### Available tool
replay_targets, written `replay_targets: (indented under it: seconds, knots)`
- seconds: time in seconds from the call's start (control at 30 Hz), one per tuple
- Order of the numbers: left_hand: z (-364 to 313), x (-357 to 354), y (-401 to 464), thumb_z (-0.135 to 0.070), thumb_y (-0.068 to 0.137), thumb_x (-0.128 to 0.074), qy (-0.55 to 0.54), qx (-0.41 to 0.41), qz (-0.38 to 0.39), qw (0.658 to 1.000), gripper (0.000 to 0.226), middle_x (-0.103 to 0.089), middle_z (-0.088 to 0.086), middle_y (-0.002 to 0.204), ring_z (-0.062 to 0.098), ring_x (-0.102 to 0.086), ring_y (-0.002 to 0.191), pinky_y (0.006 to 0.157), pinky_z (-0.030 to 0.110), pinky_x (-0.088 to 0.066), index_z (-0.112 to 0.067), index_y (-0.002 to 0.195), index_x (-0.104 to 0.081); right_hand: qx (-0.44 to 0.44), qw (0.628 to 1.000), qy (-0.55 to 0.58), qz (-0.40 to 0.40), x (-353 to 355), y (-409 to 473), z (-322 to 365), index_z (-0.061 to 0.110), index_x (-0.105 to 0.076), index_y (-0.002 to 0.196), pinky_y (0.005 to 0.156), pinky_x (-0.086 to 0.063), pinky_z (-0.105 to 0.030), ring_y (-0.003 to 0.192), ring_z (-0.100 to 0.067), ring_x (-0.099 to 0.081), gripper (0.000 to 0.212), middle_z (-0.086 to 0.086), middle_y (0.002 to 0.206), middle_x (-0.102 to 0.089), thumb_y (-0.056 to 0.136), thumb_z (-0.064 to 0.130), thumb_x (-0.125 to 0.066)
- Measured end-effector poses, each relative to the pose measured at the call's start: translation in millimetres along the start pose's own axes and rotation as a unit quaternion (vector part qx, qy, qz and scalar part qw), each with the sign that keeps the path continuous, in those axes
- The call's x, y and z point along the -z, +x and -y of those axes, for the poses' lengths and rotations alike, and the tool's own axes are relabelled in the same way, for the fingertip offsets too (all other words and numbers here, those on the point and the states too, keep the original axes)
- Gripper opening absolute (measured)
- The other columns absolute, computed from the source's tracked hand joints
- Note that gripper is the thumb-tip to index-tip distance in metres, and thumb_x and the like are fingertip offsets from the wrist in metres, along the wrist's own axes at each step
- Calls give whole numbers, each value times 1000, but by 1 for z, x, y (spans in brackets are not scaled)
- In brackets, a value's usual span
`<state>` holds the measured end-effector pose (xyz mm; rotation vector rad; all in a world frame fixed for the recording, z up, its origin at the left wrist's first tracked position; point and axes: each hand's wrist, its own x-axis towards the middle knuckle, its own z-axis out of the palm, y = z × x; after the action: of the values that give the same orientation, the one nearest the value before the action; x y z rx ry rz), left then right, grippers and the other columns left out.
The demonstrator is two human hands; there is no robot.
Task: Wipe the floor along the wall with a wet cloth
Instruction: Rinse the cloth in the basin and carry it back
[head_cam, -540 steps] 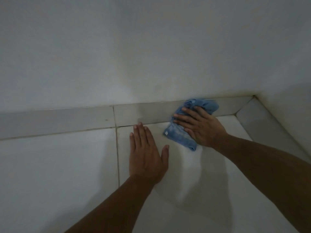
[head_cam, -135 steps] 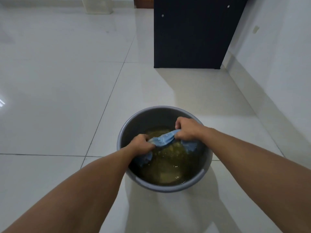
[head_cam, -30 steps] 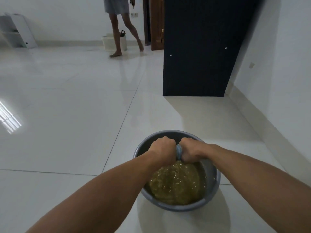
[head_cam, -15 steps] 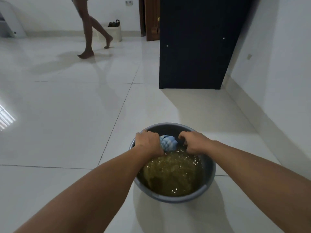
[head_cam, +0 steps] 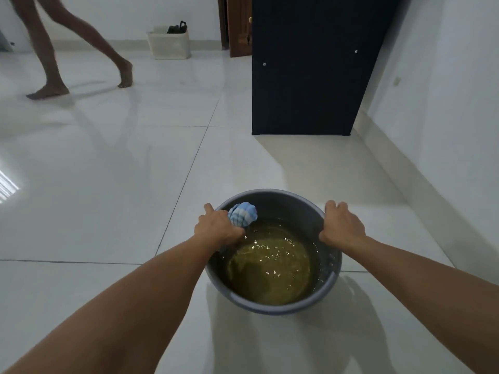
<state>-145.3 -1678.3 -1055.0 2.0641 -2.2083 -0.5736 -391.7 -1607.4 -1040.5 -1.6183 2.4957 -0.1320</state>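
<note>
A grey bucket (head_cam: 272, 307) of murky yellowish water stands on the white tiled floor (head_cam: 108, 184) in front of me. My left hand (head_cam: 218, 228) grips the wrung, bunched blue cloth (head_cam: 243, 214) at the bucket's left rim. My right hand (head_cam: 341, 225) is closed over the bucket's right rim. The white wall (head_cam: 445, 103) with its tiled skirting (head_cam: 399, 163) runs along the right side.
A dark cabinet (head_cam: 310, 63) stands against the right wall ahead. Another person's bare legs (head_cam: 54, 49) cross the floor at far left. A white basket (head_cam: 168, 44) sits by the back wall, next to a brown door (head_cam: 237, 25).
My right hand let go of the cloth and moved right onto the bucket's rim. The left hand keeps the cloth, now at the left rim. The other person has walked further left.
</note>
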Motion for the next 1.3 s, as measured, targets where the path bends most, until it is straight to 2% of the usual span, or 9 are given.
replay_targets:
  seconds: [0.07, 0.17, 0.27, 0.47, 0.6, 0.87, 1.0, 1.13, 1.3]
  knots:
    - [2, 1, 0, -54, 72, -63, 3, 20, 13, 1000, 57, -46, 11, 114, 30, -58, 98, 86, 37, -53, -15, 113, -58, -45, 997, 29, 51, -2, -5, -4, 12, -41, 111, 54, -54, -31, 72, -25, -58, 42, -9, 95, -52, 82, 19, -71]
    - [4, 2, 5, -48, 72, -62, -1, 14, 24, 1000, 50, -62, 10, 92, 26, -63, 82, 76, 32, -55, -8, 103, -64, -59, 994, 61, 71, -7, -3, -10, 9, -53, 102, 40, -43, -24, 59, -21, -57, 19, -4, 74, -51, 87, 16, -63]
    - [3, 10, 8, -39, 80, -63, -5, 20, 31, 999, 33, -61, 8, 80, 22, -60, 74, 67, 29, -50, -8, 92, -60, -65, 991, 87, 73, -7, -4, -10, 8, -57, 97, 44, -36, -20, 54, -15, -50, 11, -2, 67, -48, 90, 14, -62]
    - [-5, 16, -9, -33, 86, -63, 13, 10, 88, 996, 24, -54, 3, 67, 14, -53, 59, 62, 25, -45, -10, 86, -55, -102, 986, 106, 81, 12, -17, -17, 4, -60, 104, 57, -49, -29, 55, -18, -50, 17, -8, 76, -54, 89, 12, -65]
    - [-23, 39, -31, -31, 88, -61, 12, -8, 117, 993, 23, -55, 5, 70, 21, -60, 71, 69, 27, -51, -10, 86, -54, -131, 981, 107, 98, 47, -40, -25, 5, -60, 108, 59, -49, -29, 56, -18, -51, 21, -10, 83, -56, 90, 13, -65]
    - [-90, 132, -89, -32, 86, -64, 28, -66, 181, 981, 27, -61, 9, 83, 21, -60, 75, 68, 27, -50, -8, 95, -58, -223, 960, 124, 119, 159, -123, -53, 5, -62, 108, 61, -44, -27, 67, -20, -56, 20, -9, 84, -57, 91, 15, -63]
    - [-134, 173, -125, -35, 86, -63, 45, -128, 205, 969, 36, -63, 13, 93, 23, -62, 80, 73, 30, -53, -6, 106, -60, -284, 942, 137, 110, 218, -180, -77, 6, -63, 105, 55, -42, -24, 60, -17, -53, 17, -8, 82, -60, 90, 16, -62]
    - [-178, 202, -172, -34, 88, -59, 70, -202, 218, 952, 33, -62, 11, 87, 23, -62, 78, 75, 31, -53, -6, 104, -62, -351, 919, 154, 92, 262, -248, -98, 6, -63, 109, 65, -51, -33, 70, -26, -59, 23, -12, 89, -62, 89, 16, -62]
    - [-226, 216, -241, -35, 88, -59, 96, -268, 253, 925, 32, -63, 10, 87, 22, -62, 76, 74, 29, -54, -8, 105, -60, -421, 886, 180, 66, 303, -341, -126, 6, -63, 112, 64, -44, -29, 70, -25, -54, 26, -10, 87, -59, 88, 14, -62]
